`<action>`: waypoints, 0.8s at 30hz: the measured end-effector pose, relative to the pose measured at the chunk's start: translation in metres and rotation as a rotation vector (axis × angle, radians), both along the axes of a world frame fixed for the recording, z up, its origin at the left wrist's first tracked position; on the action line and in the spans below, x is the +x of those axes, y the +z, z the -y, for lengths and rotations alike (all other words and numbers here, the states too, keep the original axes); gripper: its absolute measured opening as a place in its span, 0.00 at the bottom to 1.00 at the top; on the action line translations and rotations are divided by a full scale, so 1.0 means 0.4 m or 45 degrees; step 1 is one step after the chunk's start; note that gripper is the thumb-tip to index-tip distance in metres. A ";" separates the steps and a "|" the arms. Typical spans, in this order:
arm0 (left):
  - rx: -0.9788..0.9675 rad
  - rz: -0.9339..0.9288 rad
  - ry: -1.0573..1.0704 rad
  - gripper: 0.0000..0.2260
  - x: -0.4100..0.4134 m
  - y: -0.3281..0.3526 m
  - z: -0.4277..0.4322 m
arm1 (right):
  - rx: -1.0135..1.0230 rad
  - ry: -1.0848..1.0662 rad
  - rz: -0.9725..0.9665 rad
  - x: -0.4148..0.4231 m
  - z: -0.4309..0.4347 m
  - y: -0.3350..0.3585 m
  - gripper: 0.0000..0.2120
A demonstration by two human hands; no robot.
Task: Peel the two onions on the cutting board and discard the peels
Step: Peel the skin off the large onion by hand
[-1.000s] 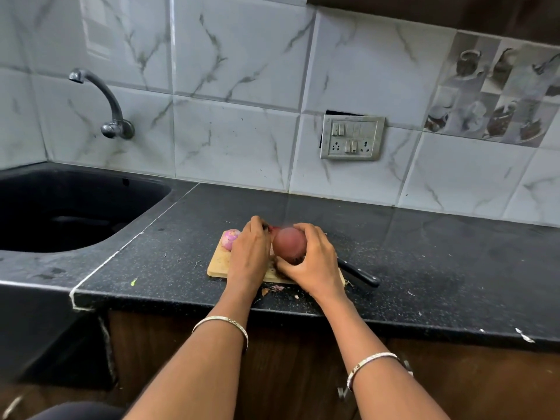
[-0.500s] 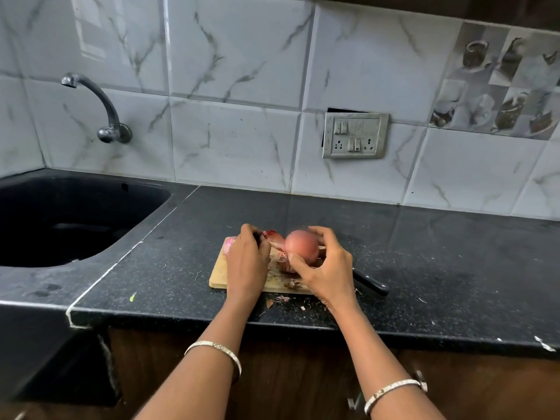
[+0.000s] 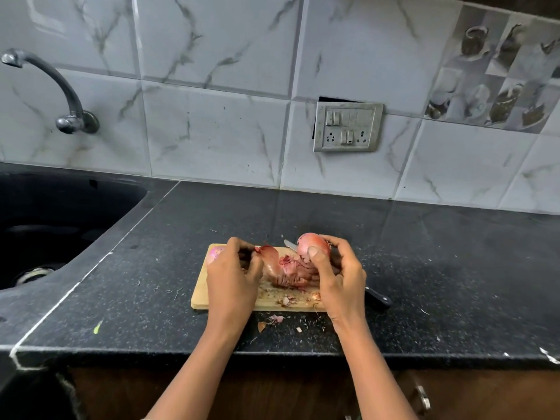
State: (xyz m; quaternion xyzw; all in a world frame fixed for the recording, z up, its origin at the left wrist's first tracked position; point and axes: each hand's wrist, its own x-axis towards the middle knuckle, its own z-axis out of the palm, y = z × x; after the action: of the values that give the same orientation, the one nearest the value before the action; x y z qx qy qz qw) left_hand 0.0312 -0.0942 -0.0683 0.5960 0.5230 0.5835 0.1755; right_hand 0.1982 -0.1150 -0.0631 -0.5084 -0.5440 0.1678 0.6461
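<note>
Pink onion (image 3: 312, 245), frame centre: firm, probably slick. Right hand (image 3: 342, 280) grips it; left hand (image 3: 233, 277) pinches papery peel (image 3: 270, 258), best taken at its torn edge.

A black speckled countertop (image 3: 454, 268) fills the lower half of the frame, a dark sink (image 3: 60, 225) sunk into it at the left. At centre a wooden cutting board (image 3: 200, 294) lies flat on it. A knife (image 3: 377, 298) reaches off the board's right edge, black handle on the stone. Small peel scraps (image 3: 274, 319) lie just below the board, and a green fleck (image 3: 97, 328) at lower left.
</note>
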 end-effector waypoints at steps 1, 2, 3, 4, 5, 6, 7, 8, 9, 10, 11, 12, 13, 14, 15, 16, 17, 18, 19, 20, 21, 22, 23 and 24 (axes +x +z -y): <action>-0.002 -0.038 -0.012 0.06 0.001 -0.001 0.000 | -0.005 0.012 -0.004 -0.001 0.001 0.002 0.23; 0.008 -0.067 -0.022 0.07 0.001 -0.002 -0.002 | -0.011 0.023 -0.008 -0.003 0.004 0.005 0.23; 0.013 -0.095 -0.015 0.06 0.000 -0.006 -0.007 | -0.015 0.032 -0.012 -0.004 0.004 0.006 0.23; 0.020 -0.104 -0.009 0.07 0.000 -0.009 -0.008 | -0.014 0.038 -0.019 -0.005 0.005 0.007 0.23; 0.027 -0.105 -0.001 0.09 0.002 -0.012 -0.010 | -0.007 0.039 -0.031 -0.006 0.004 0.009 0.23; 0.045 -0.096 0.003 0.13 0.004 -0.013 -0.010 | 0.001 0.039 -0.048 -0.007 0.003 0.010 0.24; 0.065 -0.092 0.011 0.16 0.007 -0.014 -0.010 | 0.004 0.038 -0.065 -0.006 0.003 0.010 0.24; 0.085 -0.100 0.019 0.17 0.009 -0.013 -0.011 | -0.001 0.041 -0.079 -0.006 0.002 0.011 0.24; 0.105 -0.125 0.020 0.17 0.010 -0.014 -0.011 | -0.018 0.044 -0.084 -0.006 0.000 0.012 0.24; 0.126 -0.160 0.006 0.16 0.011 -0.013 -0.009 | -0.042 0.046 -0.075 -0.006 -0.004 0.013 0.24; 0.140 -0.180 -0.027 0.15 0.010 -0.013 -0.008 | -0.063 0.037 -0.042 -0.004 -0.009 0.016 0.23; 0.138 -0.181 -0.078 0.15 0.009 -0.010 -0.006 | -0.074 0.018 0.020 -0.002 -0.016 0.022 0.23; 0.118 -0.170 -0.139 0.16 0.006 -0.008 -0.006 | -0.074 -0.001 0.104 -0.001 -0.025 0.028 0.23; 0.097 -0.161 -0.203 0.19 0.005 -0.006 -0.006 | -0.069 -0.009 0.190 -0.002 -0.033 0.036 0.25; 0.084 -0.156 -0.261 0.21 0.003 -0.005 -0.007 | -0.062 -0.007 0.256 -0.007 -0.041 0.044 0.26; 0.081 -0.169 -0.311 0.24 0.004 -0.004 -0.005 | -0.054 0.004 0.289 -0.013 -0.046 0.048 0.26; 0.097 -0.201 -0.343 0.27 0.007 -0.002 -0.002 | -0.047 0.021 0.300 -0.019 -0.049 0.049 0.27; 0.125 -0.250 -0.355 0.31 0.009 -0.004 -0.003 | -0.043 0.037 0.303 -0.027 -0.052 0.045 0.27; 0.154 -0.295 -0.349 0.33 0.012 -0.007 -0.005 | -0.036 0.043 0.314 -0.033 -0.053 0.038 0.27; 0.166 -0.326 -0.330 0.34 0.015 -0.009 -0.010 | -0.030 0.041 0.335 -0.040 -0.053 0.029 0.28; 0.161 -0.344 -0.310 0.35 0.016 -0.012 -0.015 | -0.026 0.034 0.353 -0.046 -0.052 0.021 0.28; 0.151 -0.362 -0.295 0.34 0.017 -0.013 -0.018 | -0.019 0.023 0.361 -0.050 -0.049 0.016 0.28; 0.140 -0.380 -0.286 0.33 0.018 -0.015 -0.021 | -0.014 0.015 0.357 -0.054 -0.048 0.012 0.28; 0.128 -0.393 -0.283 0.32 0.018 -0.014 -0.021 | -0.012 0.014 0.346 -0.055 -0.046 0.010 0.28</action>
State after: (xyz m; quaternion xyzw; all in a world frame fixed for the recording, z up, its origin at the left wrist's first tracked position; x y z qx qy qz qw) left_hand 0.0386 -0.0859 -0.0740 0.7404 0.4449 0.4878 0.1266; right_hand 0.1762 -0.0968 -0.0593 -0.5264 -0.6284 0.1033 0.5633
